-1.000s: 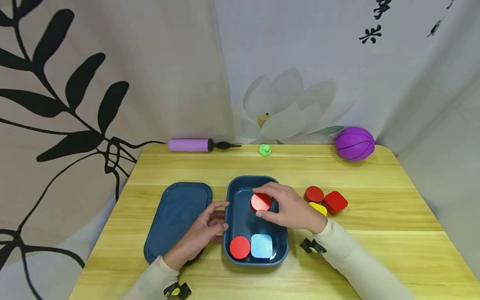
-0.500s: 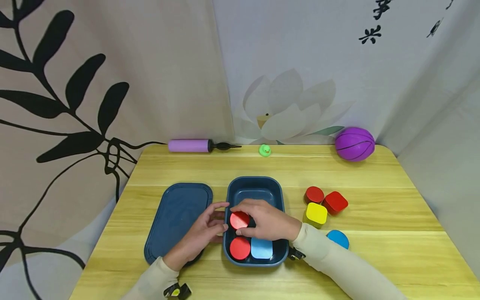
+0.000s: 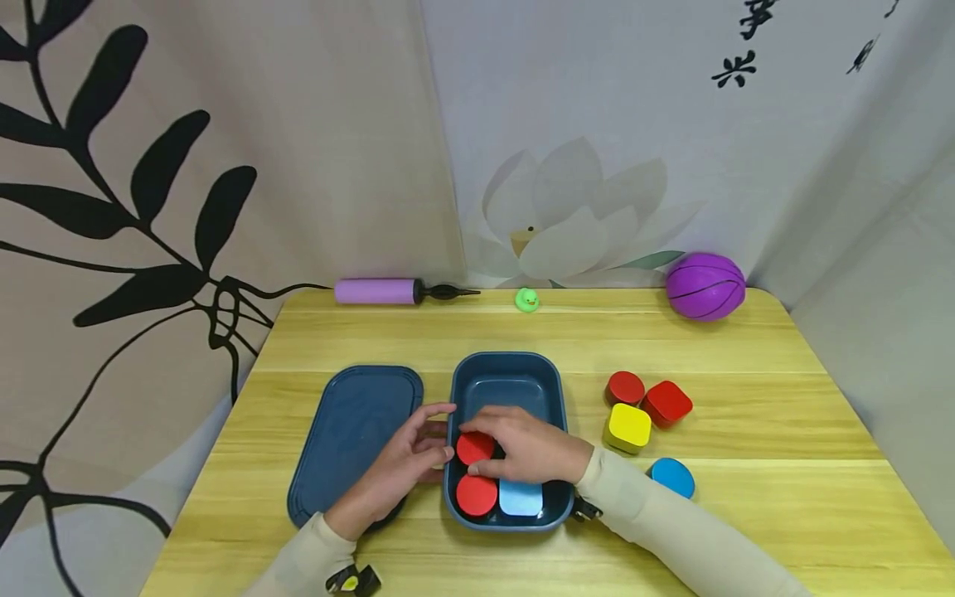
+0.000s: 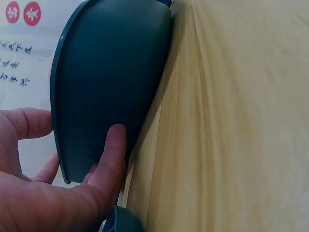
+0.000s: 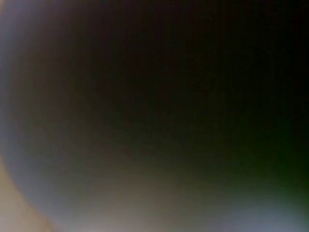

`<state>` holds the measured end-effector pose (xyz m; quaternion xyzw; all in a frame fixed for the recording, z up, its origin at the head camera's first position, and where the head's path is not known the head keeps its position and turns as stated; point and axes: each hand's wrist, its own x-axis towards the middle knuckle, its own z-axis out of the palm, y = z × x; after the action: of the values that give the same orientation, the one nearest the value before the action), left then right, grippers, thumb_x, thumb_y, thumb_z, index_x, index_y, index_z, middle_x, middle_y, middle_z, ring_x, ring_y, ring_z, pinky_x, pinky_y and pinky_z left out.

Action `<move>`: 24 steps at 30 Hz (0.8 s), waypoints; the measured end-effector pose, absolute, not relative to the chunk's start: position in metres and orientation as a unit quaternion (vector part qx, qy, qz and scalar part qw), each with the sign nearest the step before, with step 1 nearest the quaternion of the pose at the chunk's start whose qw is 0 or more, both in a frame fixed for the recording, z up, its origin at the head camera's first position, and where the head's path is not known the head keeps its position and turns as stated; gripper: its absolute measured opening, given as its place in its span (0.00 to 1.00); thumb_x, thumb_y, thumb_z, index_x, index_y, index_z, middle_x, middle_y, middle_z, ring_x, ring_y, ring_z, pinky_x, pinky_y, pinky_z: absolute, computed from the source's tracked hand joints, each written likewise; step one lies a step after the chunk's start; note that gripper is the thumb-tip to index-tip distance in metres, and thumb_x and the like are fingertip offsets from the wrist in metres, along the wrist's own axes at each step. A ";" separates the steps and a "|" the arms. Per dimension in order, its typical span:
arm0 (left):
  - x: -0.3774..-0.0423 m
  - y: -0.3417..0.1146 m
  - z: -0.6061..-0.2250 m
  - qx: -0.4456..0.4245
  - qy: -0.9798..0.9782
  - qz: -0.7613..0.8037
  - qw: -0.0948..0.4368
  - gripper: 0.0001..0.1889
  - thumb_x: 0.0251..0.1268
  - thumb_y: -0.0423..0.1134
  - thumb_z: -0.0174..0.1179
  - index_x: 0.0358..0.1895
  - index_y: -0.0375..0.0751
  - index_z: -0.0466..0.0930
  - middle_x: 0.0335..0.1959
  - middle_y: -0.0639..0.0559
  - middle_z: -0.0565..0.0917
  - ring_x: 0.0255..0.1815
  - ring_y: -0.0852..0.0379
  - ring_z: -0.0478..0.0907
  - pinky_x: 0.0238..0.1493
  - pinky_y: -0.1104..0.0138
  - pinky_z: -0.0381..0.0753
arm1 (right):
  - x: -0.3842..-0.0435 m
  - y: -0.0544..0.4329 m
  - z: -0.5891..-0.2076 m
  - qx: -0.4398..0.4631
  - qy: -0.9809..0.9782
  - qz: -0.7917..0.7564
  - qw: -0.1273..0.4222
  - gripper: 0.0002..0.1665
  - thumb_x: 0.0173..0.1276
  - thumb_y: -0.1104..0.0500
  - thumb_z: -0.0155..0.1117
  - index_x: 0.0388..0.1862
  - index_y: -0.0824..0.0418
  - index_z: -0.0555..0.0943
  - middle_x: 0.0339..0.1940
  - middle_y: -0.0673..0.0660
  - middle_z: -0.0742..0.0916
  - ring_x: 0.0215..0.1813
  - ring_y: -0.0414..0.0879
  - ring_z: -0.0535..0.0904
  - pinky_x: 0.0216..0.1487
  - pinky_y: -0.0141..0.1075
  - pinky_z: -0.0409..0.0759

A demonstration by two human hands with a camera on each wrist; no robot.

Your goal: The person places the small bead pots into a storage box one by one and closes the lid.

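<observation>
Currently the left hand [image 3: 406, 460], fingers loosely parted, touches the nine-o'clock wall of a dark-blue rounded-rectangular box [image 3: 501, 395], inside which, also at nine o'clock, a red round block [image 3: 473, 448] sits pinched between the right hand's [image 3: 525, 448] thumb and fingers.

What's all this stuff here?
Table: one, wooden, centre
Box: one, navy, centre
Lid: one, navy, left
Boxed round blocks: two, red, inside left
Boxed square block: one, blue, near right
Loose round blocks: two, red and blue, right
Loose square blocks: two, red and yellow, right
Pump: one, purple, back left
Duck: one, green, back centre
Ball: one, purple, back right
Backdrop: count unclear, pale, behind table
Sleeves: two, cream, forearms
Cameras: two, black, wrists
Left hand: one, at box's left
Right hand: one, pinching farther boxed red block
</observation>
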<state>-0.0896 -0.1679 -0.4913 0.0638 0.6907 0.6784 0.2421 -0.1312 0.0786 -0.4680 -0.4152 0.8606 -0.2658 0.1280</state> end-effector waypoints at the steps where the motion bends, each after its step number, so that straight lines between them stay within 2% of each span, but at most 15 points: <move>1: -0.089 -0.168 -0.492 0.065 0.691 0.678 0.242 0.34 0.78 0.35 0.58 0.83 0.48 0.58 0.72 0.31 0.69 0.62 0.48 0.81 0.53 0.54 0.88 | -0.131 0.079 -0.468 -0.414 0.861 -0.264 0.130 0.31 0.74 0.44 0.71 0.70 0.56 0.81 0.58 0.49 0.86 0.52 0.38 0.80 0.54 0.30 0.81; 8: -0.090 -0.168 -0.492 0.055 0.691 0.678 0.245 0.34 0.77 0.35 0.58 0.82 0.49 0.59 0.73 0.34 0.70 0.62 0.50 0.81 0.53 0.55 0.88 | -0.131 0.081 -0.466 -0.412 0.859 -0.282 0.115 0.29 0.74 0.45 0.70 0.69 0.56 0.82 0.58 0.50 0.86 0.53 0.40 0.81 0.56 0.31 0.82; 15: -0.091 -0.168 -0.493 0.046 0.690 0.680 0.244 0.33 0.77 0.35 0.58 0.81 0.54 0.61 0.73 0.35 0.72 0.62 0.50 0.82 0.53 0.54 0.88 | -0.131 0.093 -0.454 -0.408 0.850 -0.322 0.080 0.29 0.74 0.48 0.71 0.69 0.58 0.82 0.61 0.53 0.87 0.60 0.45 0.84 0.63 0.40 0.84; 19: -0.091 -0.167 -0.494 0.045 0.694 0.677 0.240 0.33 0.77 0.36 0.58 0.81 0.54 0.61 0.73 0.35 0.72 0.62 0.50 0.82 0.53 0.55 0.88 | -0.130 0.102 -0.447 -0.403 0.849 -0.335 0.058 0.28 0.74 0.48 0.71 0.68 0.57 0.83 0.62 0.52 0.87 0.62 0.44 0.83 0.63 0.41 0.84; 24: -0.090 -0.167 -0.493 0.036 0.698 0.675 0.235 0.33 0.76 0.35 0.58 0.80 0.55 0.62 0.72 0.37 0.72 0.62 0.50 0.82 0.53 0.55 0.88 | -0.129 0.114 -0.442 -0.392 0.846 -0.359 0.049 0.26 0.75 0.47 0.70 0.68 0.56 0.83 0.63 0.53 0.87 0.61 0.49 0.84 0.57 0.43 0.88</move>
<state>-0.0903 -0.1666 -0.4933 0.0359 0.6981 0.6753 0.2352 -0.1290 0.1142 -0.4421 -0.3917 0.8456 -0.3593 0.0488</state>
